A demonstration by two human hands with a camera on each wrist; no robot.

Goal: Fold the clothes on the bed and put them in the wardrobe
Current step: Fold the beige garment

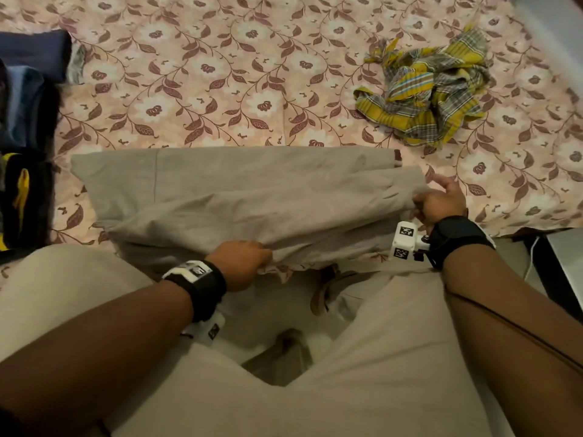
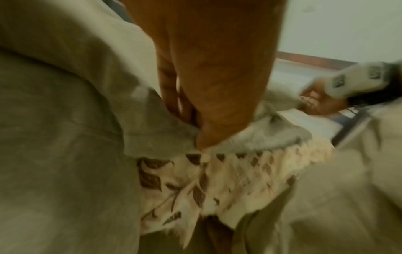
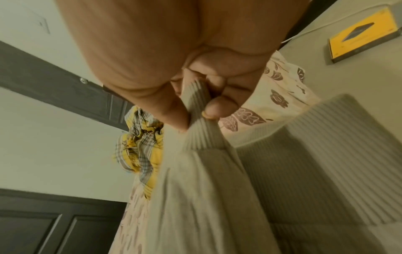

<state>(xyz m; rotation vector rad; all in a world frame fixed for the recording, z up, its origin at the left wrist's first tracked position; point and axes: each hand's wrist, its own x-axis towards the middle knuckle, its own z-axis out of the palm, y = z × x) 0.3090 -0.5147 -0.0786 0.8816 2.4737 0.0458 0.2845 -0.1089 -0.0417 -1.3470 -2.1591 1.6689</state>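
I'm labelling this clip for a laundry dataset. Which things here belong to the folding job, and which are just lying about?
Part of the job:
- beige ribbed garment, gripped by left hand and right hand
- crumpled yellow plaid cloth
- folded dark clothes
- bed's floral sheet

Lying about:
- yellow box

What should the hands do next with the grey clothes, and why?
Probably carry the lifted near edge over onto the far half. The left hand and right hand both pinch the grey garment, raised off the bedsheet, only half folded.
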